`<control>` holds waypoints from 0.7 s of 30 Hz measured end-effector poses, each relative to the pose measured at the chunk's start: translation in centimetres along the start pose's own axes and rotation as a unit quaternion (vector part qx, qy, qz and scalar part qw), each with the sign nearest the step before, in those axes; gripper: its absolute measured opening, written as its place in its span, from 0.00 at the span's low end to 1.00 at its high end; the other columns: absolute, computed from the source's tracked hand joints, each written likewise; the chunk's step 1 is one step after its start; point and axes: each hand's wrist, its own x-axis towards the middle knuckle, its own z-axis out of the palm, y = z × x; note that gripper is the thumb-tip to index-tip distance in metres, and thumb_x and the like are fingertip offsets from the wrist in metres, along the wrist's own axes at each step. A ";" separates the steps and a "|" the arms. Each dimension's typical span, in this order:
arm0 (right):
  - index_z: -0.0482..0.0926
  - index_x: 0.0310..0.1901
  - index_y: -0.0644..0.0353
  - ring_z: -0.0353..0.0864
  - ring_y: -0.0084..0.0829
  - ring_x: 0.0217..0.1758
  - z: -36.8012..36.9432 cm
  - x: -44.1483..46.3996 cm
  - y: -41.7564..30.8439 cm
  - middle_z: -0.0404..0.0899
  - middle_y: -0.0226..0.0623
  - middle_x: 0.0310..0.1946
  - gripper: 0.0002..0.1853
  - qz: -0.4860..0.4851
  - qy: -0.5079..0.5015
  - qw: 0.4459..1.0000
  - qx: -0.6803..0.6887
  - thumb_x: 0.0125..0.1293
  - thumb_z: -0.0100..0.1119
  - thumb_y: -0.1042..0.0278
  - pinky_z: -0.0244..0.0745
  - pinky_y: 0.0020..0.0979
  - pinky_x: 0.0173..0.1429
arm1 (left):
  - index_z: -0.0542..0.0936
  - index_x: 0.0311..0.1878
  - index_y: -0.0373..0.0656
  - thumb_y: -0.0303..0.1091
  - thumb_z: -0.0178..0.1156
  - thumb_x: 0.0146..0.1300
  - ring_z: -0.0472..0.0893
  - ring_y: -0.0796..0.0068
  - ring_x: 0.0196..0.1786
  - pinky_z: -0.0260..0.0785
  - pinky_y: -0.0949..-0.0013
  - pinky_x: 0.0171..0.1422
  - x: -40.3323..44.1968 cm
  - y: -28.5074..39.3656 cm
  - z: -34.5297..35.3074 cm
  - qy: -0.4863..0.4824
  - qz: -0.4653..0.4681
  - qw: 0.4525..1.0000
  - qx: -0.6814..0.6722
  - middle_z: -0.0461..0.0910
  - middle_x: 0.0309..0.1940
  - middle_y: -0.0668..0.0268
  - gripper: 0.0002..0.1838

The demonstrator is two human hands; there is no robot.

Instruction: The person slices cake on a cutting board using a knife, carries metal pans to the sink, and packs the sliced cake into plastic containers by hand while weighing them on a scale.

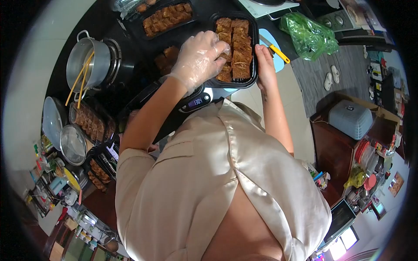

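My left hand (198,61), in a clear plastic glove, bends over a black tray (254,80) of browned, seasoned meat pieces (241,48) laid in two rows. Its fingers are closed on a piece in the left row; the fingertips are partly hidden. With the bare fingers of my right hand (265,65) I grip the tray's right edge, keeping it tilted up toward me. Below the tray sits a kitchen scale (198,102) with a lit display. Some darker meat pieces (167,60) lie just left of my gloved hand.
Another filled meat tray (167,19) stands at the back. A pot (89,63) with chopsticks rests by a burner at left, near more meat trays (89,122) and glass lids (73,143). A yellow-handled knife (278,53) and green plastic bag (309,37) are at right.
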 end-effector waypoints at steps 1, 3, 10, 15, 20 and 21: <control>0.71 0.34 0.56 0.69 0.13 0.31 0.5 -0.1 -0.2 0.73 0.22 0.29 0.11 0.010 0.008 1.000 0.014 0.72 0.47 0.59 0.67 0.18 0.37 | 0.81 0.35 0.48 0.36 0.65 0.48 0.76 0.60 0.42 0.70 0.60 0.48 0.1 -0.1 -0.4 0.001 0.003 1.000 0.000 0.75 0.36 0.62 0.10; 0.70 0.34 0.56 0.69 0.13 0.31 0.3 0.1 0.1 0.72 0.22 0.28 0.11 0.004 0.006 1.000 0.014 0.72 0.47 0.59 0.67 0.18 0.37 | 0.81 0.35 0.49 0.36 0.65 0.49 0.75 0.62 0.41 0.69 0.60 0.47 -0.2 -0.1 -1.1 -0.072 0.008 0.993 -0.089 0.74 0.33 0.63 0.09; 0.72 0.39 0.55 0.72 0.15 0.35 -1.0 0.8 1.4 0.75 0.24 0.34 0.11 0.002 -0.038 0.999 -0.007 0.71 0.47 0.57 0.70 0.20 0.40 | 0.81 0.44 0.50 0.34 0.61 0.51 0.76 0.59 0.43 0.69 0.59 0.50 -0.3 0.5 -0.4 -0.211 0.024 0.977 0.011 0.75 0.33 0.59 0.14; 0.71 0.36 0.55 0.72 0.15 0.34 -0.2 0.3 1.2 0.75 0.23 0.33 0.10 0.025 -0.008 0.999 0.027 0.71 0.48 0.58 0.70 0.20 0.39 | 0.79 0.41 0.46 0.33 0.61 0.49 0.75 0.56 0.43 0.69 0.58 0.50 0.1 0.2 -0.5 -0.272 0.015 0.962 -0.015 0.74 0.35 0.57 0.13; 0.71 0.36 0.54 0.72 0.14 0.34 -0.6 0.6 2.6 0.74 0.22 0.32 0.10 0.006 -0.024 1.000 0.017 0.71 0.48 0.58 0.69 0.19 0.40 | 0.76 0.35 0.42 0.32 0.61 0.47 0.75 0.55 0.42 0.68 0.56 0.46 -0.7 -0.7 -0.2 -0.235 0.051 0.970 -0.046 0.75 0.33 0.57 0.11; 0.71 0.36 0.54 0.71 0.14 0.34 -0.6 0.5 2.6 0.74 0.22 0.31 0.10 0.011 -0.024 1.000 0.016 0.71 0.48 0.58 0.68 0.19 0.40 | 0.75 0.35 0.42 0.32 0.61 0.47 0.75 0.55 0.40 0.68 0.56 0.45 -1.0 -1.0 -0.4 -0.211 0.045 0.971 -0.107 0.75 0.32 0.58 0.11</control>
